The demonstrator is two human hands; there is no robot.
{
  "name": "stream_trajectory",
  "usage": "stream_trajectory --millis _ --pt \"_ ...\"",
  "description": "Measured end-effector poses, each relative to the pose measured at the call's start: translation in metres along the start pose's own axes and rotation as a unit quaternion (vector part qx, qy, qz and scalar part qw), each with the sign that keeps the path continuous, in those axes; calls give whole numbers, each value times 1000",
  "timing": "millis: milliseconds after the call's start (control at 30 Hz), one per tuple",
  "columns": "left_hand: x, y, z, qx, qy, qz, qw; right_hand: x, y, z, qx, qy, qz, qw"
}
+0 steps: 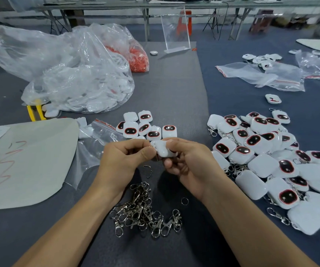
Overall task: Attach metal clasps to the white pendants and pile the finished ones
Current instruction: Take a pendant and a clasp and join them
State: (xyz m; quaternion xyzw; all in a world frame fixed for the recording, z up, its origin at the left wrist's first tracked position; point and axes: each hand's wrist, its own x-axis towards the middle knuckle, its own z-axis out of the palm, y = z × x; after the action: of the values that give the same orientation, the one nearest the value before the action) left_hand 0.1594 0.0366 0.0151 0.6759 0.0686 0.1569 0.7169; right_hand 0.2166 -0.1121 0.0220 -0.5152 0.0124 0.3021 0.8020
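Observation:
My right hand (186, 160) grips a white pendant (162, 150) above the middle of the table. My left hand (125, 158) pinches something small at the pendant's left edge; the piece itself is hidden by the fingers. A heap of loose metal clasps (143, 211) lies on the grey mat just below both hands. Several white pendants without clasps (145, 127) sit in a small group beyond my hands. A large pile of white pendants with clasps attached (271, 157) spreads over the right side.
A big clear bag of white pendants (82, 89) and a bag of red pieces (139, 58) stand at the back left. A grey sheet (26, 162) with red marks lies left. Empty zip bags (261, 76) and a clear acrylic stand (176, 31) sit farther back.

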Motion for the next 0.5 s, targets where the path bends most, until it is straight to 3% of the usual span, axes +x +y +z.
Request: stream_trajectory --millis 100,233,300,367,433,500 --pt "0 -1 -3 166 27 54 984 -1 0 -1 -40 27 -49 998" --pt "-2 1 -7 377 31 173 909 -2 6 2 -100 56 -123 986" --pt "-5 1 -7 475 26 217 852 -2 9 4 -139 69 -147 977" --pt "-7 0 -6 515 35 250 819 -2 10 6 -149 69 -155 974" --pt "-7 0 -6 458 69 229 856 -3 8 7 -105 56 -130 984" --pt "-4 2 -5 320 82 177 927 -4 4 7 -44 41 -90 994"
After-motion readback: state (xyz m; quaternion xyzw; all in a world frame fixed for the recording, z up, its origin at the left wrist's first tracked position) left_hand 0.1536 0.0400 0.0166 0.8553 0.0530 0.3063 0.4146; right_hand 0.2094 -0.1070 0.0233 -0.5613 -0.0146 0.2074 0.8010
